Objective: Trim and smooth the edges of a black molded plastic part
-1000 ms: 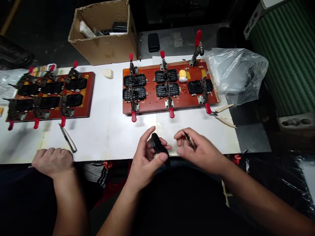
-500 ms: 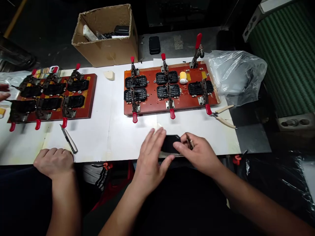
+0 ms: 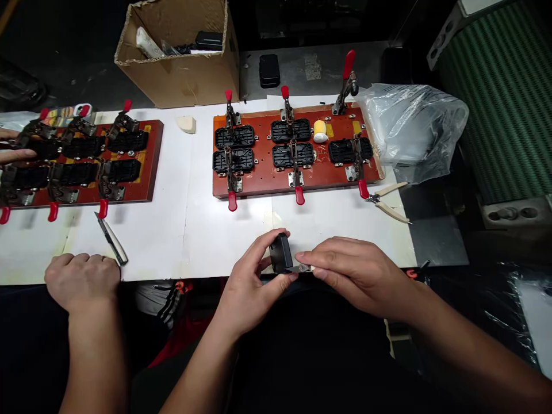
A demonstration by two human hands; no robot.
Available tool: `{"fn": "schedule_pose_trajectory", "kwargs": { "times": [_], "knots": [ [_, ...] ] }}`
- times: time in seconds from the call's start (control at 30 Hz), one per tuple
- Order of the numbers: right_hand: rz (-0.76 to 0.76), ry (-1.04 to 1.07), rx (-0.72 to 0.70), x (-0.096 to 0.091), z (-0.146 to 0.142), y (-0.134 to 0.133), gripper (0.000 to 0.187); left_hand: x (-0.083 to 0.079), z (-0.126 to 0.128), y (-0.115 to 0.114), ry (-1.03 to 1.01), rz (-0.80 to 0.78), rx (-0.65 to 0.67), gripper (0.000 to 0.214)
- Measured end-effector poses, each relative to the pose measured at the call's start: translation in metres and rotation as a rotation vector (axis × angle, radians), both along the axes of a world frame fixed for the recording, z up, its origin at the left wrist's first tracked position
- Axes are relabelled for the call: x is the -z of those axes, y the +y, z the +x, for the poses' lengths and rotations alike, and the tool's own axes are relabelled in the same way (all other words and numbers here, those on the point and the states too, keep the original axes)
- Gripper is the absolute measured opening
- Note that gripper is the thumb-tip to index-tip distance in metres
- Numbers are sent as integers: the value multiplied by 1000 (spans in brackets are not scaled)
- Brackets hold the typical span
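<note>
One light, rigid-looking black part (image 3: pixel 281 253) is pinched by its edges in the left hand (image 3: pixel 250 282), a thin metal tool (image 3: pixel 302 268) clasped in the right hand (image 3: pixel 357 276).

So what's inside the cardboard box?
The cardboard box holds a black block and a white piece. Its front wall hides whatever lies deeper.

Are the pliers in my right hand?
No, the pliers lie on the white sheet by the red fixture board, apart from the right hand, which pinches a small metal tool.
</note>
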State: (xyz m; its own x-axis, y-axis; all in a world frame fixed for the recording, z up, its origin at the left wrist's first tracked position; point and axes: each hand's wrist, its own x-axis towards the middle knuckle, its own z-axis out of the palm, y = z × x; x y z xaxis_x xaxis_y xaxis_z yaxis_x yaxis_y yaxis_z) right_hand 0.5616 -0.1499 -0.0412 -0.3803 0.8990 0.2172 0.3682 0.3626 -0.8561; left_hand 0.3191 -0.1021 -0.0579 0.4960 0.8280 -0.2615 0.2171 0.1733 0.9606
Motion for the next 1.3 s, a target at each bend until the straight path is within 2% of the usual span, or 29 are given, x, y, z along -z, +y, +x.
{"fn": "schedule_pose_trajectory", "kwargs": {
  "times": [0.43, 0.5, 0.57, 0.67, 0.73, 0.8, 0.9, 0.97, 1.03, 1.13, 1.23, 1.3],
  "knots": [
    [12, -48, -53, 0, 0, 0, 38, 1, 0, 1, 32, 27, 78, 59],
    [15, -79, -14, 5, 3, 3, 36, 1, -1, 0, 38, 19, 104, 60],
    [2, -143, 86, 12, 8, 7, 34, 0, -1, -1, 41, 14, 146, 60],
    [-68, -250, 264, 21, 17, 15, 32, -3, -1, -4, 32, 14, 220, 60],
    [-144, -250, 325, 22, 20, 18, 31, -3, 1, -5, 20, 12, 245, 59],
    [-238, -179, 325, 18, 18, 17, 29, -2, 2, -6, 10, 12, 250, 59],
    [-429, 2, 235, 10, 9, 11, 29, 3, 5, -6, 16, 46, 269, 61],
    [-557, 108, 231, 8, 2, 7, 31, 8, 7, -8, 59, 129, 293, 64],
    [-636, 138, 284, 8, -4, 4, 33, 13, 9, -9, 115, 253, 307, 65],
    [-657, 98, 267, 13, -7, 4, 42, 17, 11, -12, 155, 395, 312, 64],
    [-616, 93, 262, 23, 0, 6, 46, 18, 10, -13, 184, 371, 324, 64],
    [-559, -27, 330, 33, 13, 5, 42, 20, 8, -13, 218, 344, 305, 62]
  ]
}}
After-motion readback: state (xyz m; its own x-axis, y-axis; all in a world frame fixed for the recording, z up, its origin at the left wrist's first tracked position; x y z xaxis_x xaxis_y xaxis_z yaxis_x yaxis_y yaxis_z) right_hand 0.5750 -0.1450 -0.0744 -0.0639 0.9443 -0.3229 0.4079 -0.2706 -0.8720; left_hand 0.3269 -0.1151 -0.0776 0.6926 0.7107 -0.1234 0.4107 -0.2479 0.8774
